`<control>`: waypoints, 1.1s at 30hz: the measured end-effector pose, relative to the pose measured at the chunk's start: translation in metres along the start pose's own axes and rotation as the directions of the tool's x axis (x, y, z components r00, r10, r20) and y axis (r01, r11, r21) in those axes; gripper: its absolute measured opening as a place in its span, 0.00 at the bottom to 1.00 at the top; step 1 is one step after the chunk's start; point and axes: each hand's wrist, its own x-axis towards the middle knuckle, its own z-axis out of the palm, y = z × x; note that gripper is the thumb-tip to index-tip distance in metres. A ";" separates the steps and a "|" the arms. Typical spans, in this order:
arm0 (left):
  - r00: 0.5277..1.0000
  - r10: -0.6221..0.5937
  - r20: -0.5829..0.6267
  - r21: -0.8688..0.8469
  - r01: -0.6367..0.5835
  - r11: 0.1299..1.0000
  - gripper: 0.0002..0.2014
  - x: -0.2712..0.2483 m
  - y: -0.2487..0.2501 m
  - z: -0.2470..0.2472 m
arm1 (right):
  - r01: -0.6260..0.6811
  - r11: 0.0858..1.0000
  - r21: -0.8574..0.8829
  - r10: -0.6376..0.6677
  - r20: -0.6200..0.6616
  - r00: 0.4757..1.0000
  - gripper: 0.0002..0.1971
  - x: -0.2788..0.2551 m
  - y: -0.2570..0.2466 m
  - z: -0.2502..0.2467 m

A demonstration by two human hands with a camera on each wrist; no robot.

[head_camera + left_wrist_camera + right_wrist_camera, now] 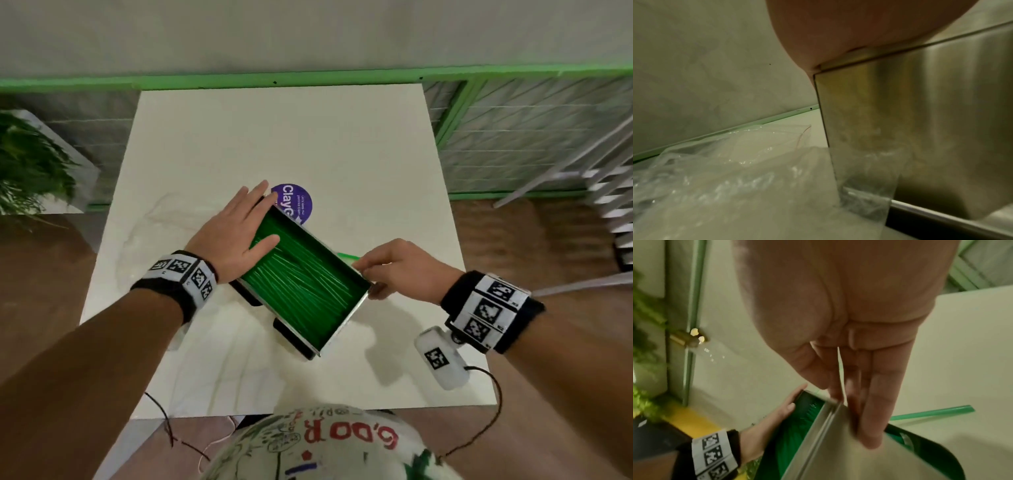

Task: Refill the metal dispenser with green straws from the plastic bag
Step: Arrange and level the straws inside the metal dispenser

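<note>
The open metal dispenser (346,320) lies slantwise mid-table, its tray packed with green straws (301,284). My left hand (233,233) lies flat on its left rim, fingers straight, thumb over the straws. My right hand (397,270) is at the right corner; in the right wrist view its straight fingers (875,402) lie against the steel wall (838,451). One loose green straw (346,256) lies on the table beside that hand. The clear plastic bag (725,170), crumpled and flat, lies against the dispenser's left wall (920,129).
The white marble table (274,137) stands against a wall, and its front edge is near my body. A purple round sticker (298,202) sits just behind the dispenser. A potted plant (30,164) stands off the left edge, metal furniture (609,192) off the right.
</note>
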 end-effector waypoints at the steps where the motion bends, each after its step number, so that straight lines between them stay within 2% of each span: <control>1: 1.000 0.001 0.007 0.007 -0.001 1.000 0.39 0.001 0.001 0.000 | -0.034 0.996 0.079 0.027 0.090 0.996 0.13 -0.002 0.005 0.000; 3: 1.000 -0.001 0.015 0.022 0.001 1.000 0.39 0.001 0.004 0.000 | -0.072 0.989 0.132 0.039 0.235 0.971 0.13 -0.003 0.014 -0.003; 4: 1.000 -0.003 0.015 0.028 0.002 1.000 0.39 0.001 0.004 0.000 | -0.069 0.990 0.122 0.039 0.232 0.972 0.12 0.001 0.020 -0.005; 5: 1.000 -0.007 0.013 0.028 0.006 1.000 0.39 0.000 0.005 0.000 | -0.047 0.997 0.065 0.036 0.154 0.987 0.10 0.009 0.028 -0.006; 7: 1.000 -0.012 0.009 0.032 0.011 0.999 0.40 0.000 0.007 0.000 | -0.002 0.975 -0.222 -0.017 -0.082 0.997 0.12 0.027 0.045 -0.011; 8: 1.000 -0.013 0.005 0.035 0.012 0.999 0.40 0.000 0.008 -0.001 | 0.006 0.934 -0.356 -0.058 -0.136 0.989 0.16 0.035 0.051 -0.010; 10: 1.000 -0.009 -0.003 0.054 0.010 0.998 0.40 0.000 0.009 -0.001 | 0.041 0.895 -0.444 -0.099 -0.109 0.989 0.22 0.050 0.057 -0.002; 14: 0.998 -0.048 -0.040 0.083 0.051 0.995 0.40 -0.003 0.014 0.001 | 0.025 0.928 -0.371 -0.008 0.046 0.999 0.20 0.079 0.057 0.020; 19: 0.989 -0.131 -0.072 0.081 0.137 0.987 0.39 -0.008 0.022 0.004 | -0.056 0.988 -0.142 0.076 0.142 0.987 0.14 0.095 0.050 0.033; 22: 0.986 -0.156 -0.066 0.070 0.160 0.985 0.39 -0.008 0.024 0.005 | -0.089 0.988 -0.128 0.114 0.198 0.974 0.06 0.095 0.052 0.035; 23: 0.985 -0.161 -0.065 0.068 0.166 0.984 0.39 -0.008 0.024 0.004 | -0.102 0.988 -0.120 0.126 0.210 0.970 0.07 0.095 0.053 0.034; 26: 0.981 -0.183 -0.070 0.063 0.187 0.980 0.40 -0.008 0.027 0.004 | -0.131 0.980 -0.148 0.155 0.173 0.973 0.06 0.092 0.053 0.029; 29: 0.978 -0.198 -0.072 0.065 0.202 0.977 0.40 -0.008 0.028 0.004 | -0.081 0.949 -0.304 0.082 -0.009 0.997 0.05 0.086 0.051 0.022; 31: 0.976 -0.207 -0.071 0.069 0.212 0.975 0.40 -0.008 0.028 0.005 | -0.049 0.965 -0.258 0.032 -0.072 0.997 0.07 0.084 0.049 0.024; 33: 0.975 -0.212 -0.069 0.071 0.217 0.974 0.40 -0.008 0.027 0.005 | -0.006 0.977 -0.214 -0.002 -0.038 0.999 0.06 0.085 0.042 0.030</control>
